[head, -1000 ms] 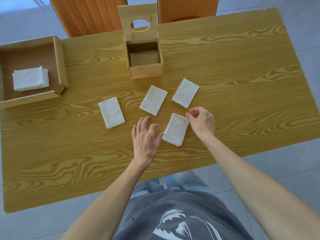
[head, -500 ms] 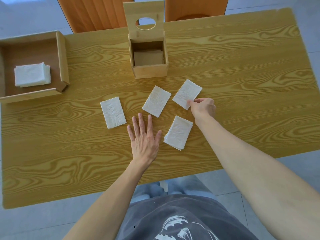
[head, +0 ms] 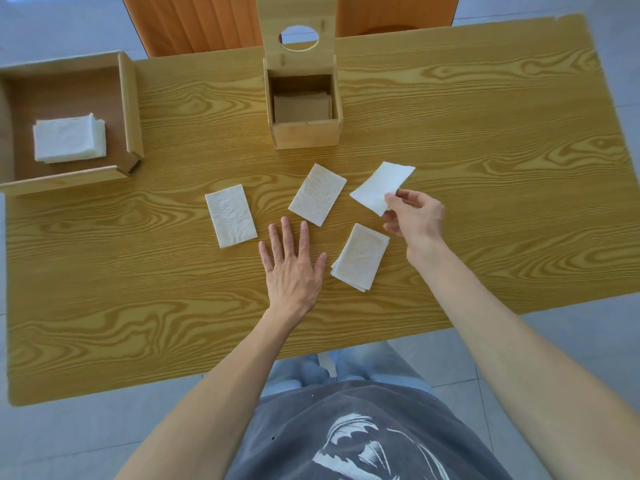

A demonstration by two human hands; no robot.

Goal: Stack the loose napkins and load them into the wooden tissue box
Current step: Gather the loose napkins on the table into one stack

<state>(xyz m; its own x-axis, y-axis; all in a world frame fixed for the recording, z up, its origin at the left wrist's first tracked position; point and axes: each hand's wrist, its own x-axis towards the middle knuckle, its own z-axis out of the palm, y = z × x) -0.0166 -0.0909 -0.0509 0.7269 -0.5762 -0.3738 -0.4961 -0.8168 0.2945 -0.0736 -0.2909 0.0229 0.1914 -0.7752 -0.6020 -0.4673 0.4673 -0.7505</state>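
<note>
My right hand pinches the near corner of a white napkin and holds it lifted off the table. Below it lies a small stack of napkins. Two single napkins lie flat further left, one in the middle and one at the left. My left hand rests flat on the table, fingers spread, between the left napkin and the stack. The wooden tissue box stands behind them with its lid raised, showing a brown panel inside.
An open wooden tray at the far left holds a pile of white napkins. Two orange chairs stand behind the wooden table. The table's near edge runs just in front of my body.
My right hand left the stack, reached to the far right napkin, gripped its corner and lifted it. My left hand flattened onto the table.
</note>
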